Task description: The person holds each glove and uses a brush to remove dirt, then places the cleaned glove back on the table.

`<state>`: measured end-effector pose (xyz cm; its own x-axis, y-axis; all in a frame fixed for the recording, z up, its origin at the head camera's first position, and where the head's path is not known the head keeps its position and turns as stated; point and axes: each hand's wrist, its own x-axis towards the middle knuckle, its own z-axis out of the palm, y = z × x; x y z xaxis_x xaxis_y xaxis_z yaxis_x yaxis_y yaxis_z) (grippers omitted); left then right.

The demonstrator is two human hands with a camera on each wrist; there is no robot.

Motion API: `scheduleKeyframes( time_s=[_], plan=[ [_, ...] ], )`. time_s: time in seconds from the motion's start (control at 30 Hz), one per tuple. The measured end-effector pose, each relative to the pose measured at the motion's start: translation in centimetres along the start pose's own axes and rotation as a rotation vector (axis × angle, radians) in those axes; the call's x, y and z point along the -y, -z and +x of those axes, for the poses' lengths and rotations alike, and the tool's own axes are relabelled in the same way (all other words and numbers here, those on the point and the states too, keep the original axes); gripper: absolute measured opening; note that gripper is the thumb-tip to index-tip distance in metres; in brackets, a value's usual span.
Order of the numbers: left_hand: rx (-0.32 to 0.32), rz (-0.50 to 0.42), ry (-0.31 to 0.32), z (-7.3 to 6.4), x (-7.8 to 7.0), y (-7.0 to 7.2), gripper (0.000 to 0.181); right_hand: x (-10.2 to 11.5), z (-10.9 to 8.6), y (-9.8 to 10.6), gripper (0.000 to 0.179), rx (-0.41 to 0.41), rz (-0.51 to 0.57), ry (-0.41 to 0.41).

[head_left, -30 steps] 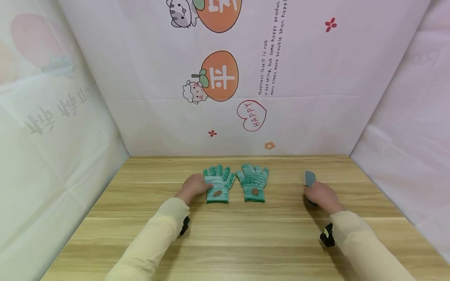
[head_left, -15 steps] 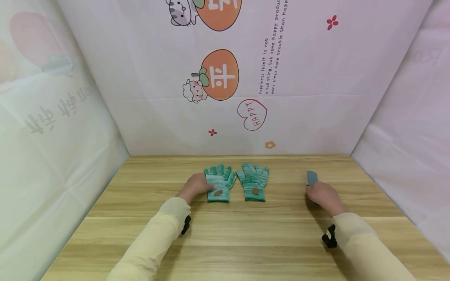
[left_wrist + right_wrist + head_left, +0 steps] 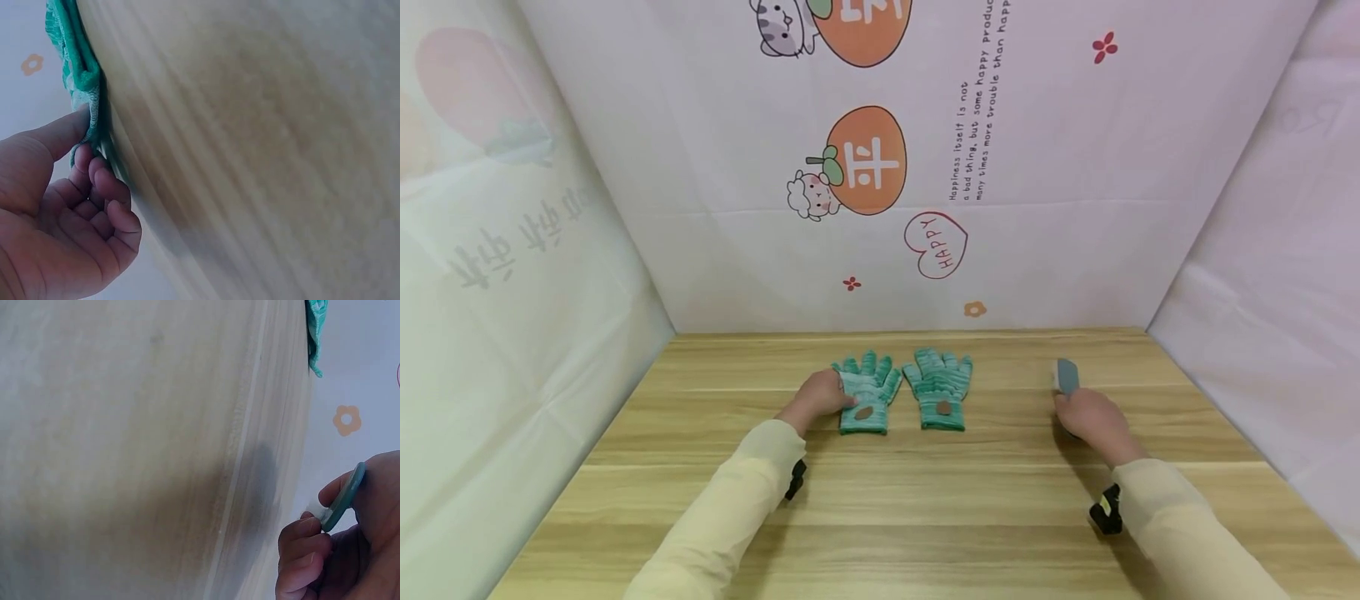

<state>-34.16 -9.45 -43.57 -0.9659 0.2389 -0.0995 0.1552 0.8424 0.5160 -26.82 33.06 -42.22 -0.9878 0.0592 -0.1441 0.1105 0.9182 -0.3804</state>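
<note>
Two green-and-white knitted gloves lie side by side on the wooden table, each with a brown patch on its cuff. My left hand (image 3: 820, 393) is at the outer side of the left glove (image 3: 867, 387). Thumb and fingers pinch the edge of that green glove (image 3: 84, 78) in the left wrist view. To its right lies the other glove (image 3: 942, 387), which neither hand touches. Farther right, my right hand (image 3: 1092, 419) grips a small blue-grey brush (image 3: 1067, 377) just above the table. White bristles show on the brush (image 3: 344, 499) in the right wrist view; the hand hides part of it.
The wood-grain table (image 3: 925, 517) ends at a white printed cloth wall (image 3: 737, 267) at the back. More white cloth rises along the left and right sides. A black wrist camera (image 3: 1106, 510) hangs under the right sleeve, another (image 3: 796, 479) under the left.
My right hand and the brush have shifted slightly to the right, and the brush has turned a little. The left hand keeps its pinch on the left glove, which lies in the same place.
</note>
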Motion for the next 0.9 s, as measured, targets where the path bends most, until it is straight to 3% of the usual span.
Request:
scheduleKeyframes(
  time_s=[0.13, 0.37, 0.73, 0.9],
  plan=[
    [0.012, -0.022, -0.021, -0.2, -0.1, 0.3, 0.053, 0.0, -0.1, 0.0, 0.045, -0.006, 0.006, 0.001],
    [0.035, -0.171, -0.035, -0.8, 0.2, 0.6, 0.05, 0.4, -0.2, -0.2, 0.043, -0.039, 0.03, 0.029],
    [0.067, -0.342, 0.03, -1.1, 0.4, 0.6, 0.043, 0.5, 0.1, -0.4, 0.049, -0.097, 0.086, 0.077],
    [0.064, -0.36, 0.087, -1.2, 0.3, 0.5, 0.042, 0.8, 0.0, -0.5, 0.044, -0.113, 0.128, 0.08]
  ],
)
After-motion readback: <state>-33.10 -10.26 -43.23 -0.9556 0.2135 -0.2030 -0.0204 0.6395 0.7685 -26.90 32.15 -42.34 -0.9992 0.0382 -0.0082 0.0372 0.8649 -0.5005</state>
